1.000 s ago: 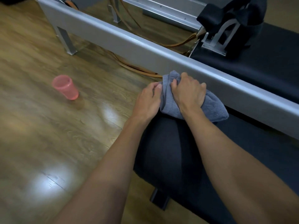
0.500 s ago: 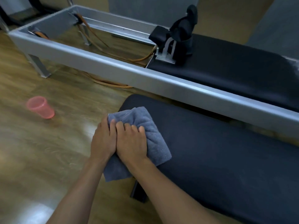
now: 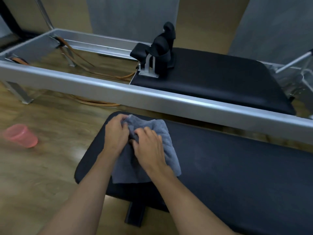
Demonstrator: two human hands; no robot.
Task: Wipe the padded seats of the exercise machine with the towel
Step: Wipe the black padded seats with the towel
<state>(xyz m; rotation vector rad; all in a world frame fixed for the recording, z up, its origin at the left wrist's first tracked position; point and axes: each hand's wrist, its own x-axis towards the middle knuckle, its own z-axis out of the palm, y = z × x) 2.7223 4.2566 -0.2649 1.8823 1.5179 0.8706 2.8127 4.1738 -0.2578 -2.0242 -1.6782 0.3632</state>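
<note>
Both hands on the grey towel, lying at the 9 o'clock end of the near padded seat: left hand fingers curl round its far edge, right hand fingers clench its middle. Off at 9 o'clock a pink cup sits on the floor, silver rail at 12.

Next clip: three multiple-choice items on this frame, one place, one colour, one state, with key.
1. Where does the towel lie? A: on a shelf. B: on the near padded seat. C: in a bucket.
2. What colour is the cup? A: pink. B: green. C: blue.
3. What do the left hand and right hand do? A: both grip the towel. B: both hang idle. C: one holds the cup.
Key: 1 B, it lies on that seat's left end. 2 A, plainly pink. 3 A, fingers curl into the cloth.
</note>
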